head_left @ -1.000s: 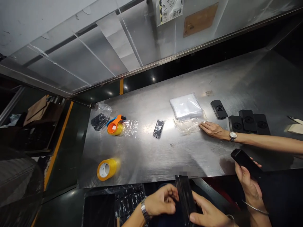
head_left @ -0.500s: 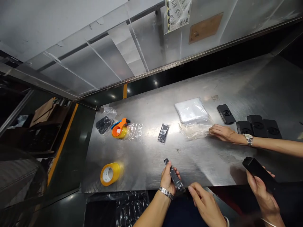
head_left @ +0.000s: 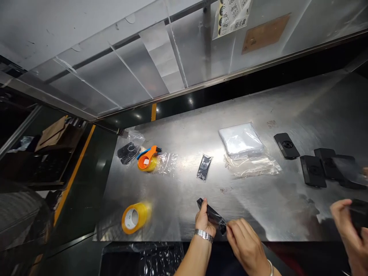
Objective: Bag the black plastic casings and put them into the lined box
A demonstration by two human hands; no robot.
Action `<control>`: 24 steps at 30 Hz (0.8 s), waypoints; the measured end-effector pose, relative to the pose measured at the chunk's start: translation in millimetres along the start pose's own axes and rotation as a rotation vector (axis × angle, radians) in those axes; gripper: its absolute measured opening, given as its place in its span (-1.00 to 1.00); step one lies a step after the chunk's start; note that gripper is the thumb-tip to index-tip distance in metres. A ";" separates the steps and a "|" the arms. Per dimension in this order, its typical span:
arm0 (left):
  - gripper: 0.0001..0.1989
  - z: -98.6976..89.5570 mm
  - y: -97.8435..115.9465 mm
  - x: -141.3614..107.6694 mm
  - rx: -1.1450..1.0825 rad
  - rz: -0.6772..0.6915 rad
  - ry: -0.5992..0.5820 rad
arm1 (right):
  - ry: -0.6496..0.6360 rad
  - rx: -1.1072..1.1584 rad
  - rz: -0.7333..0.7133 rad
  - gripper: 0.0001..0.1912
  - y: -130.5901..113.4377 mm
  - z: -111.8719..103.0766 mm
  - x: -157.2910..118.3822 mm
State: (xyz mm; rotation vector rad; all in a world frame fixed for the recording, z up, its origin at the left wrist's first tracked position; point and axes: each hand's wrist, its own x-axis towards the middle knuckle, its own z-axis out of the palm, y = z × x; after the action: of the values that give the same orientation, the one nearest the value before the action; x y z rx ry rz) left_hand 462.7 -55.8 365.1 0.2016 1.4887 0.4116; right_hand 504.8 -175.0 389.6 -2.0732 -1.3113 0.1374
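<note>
My left hand (head_left: 203, 222), with a metal-band watch on the wrist, is closed around a slim black device in a clear plastic bag (head_left: 212, 214). It is held tilted over the table's front edge, its lower end toward my right hand. My right hand (head_left: 245, 239) has its fingertips pinched together at that lower end, on the bag's loose edge. Beyond my hands, another bagged black device (head_left: 204, 167) lies flat on the metal table (head_left: 178, 199).
A stack of clear bags (head_left: 243, 140) lies mid-table. Several black devices (head_left: 286, 145) sit at the right, near a co-worker's hand (head_left: 346, 220) holding a dark object. On the left are a tape roll (head_left: 136, 217), an orange tape dispenser (head_left: 148, 158) and a bagged black item (head_left: 128, 152).
My right fingers have moved onto the lower end of the bagged device. The co-worker's hand has left the bag stack and moved right, with a clear bag. The view has shifted slightly left.
</note>
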 end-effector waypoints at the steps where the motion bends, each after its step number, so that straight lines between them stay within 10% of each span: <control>1: -0.64 -2.4 3.2 5.2 -0.015 0.073 0.023 | -0.032 0.004 0.023 -0.85 -0.2 3.2 -2.7; 6: -0.57 -12.5 42.5 34.2 -0.027 0.453 0.015 | -0.228 0.230 0.379 -0.77 14.6 24.8 9.5; 16: -0.61 52.5 99.3 119.1 0.279 0.442 -0.352 | -0.128 0.167 0.839 -0.63 70.1 135.9 161.5; 24: -0.62 21.8 71.1 79.5 0.432 0.389 -0.531 | -0.090 0.390 0.823 -0.92 52.8 114.9 114.6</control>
State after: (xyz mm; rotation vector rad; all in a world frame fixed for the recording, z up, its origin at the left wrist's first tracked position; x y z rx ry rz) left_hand 476.5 42.6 320.5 0.8850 0.9899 0.3058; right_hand 552.7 -38.4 299.4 -2.1359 -0.3530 0.7803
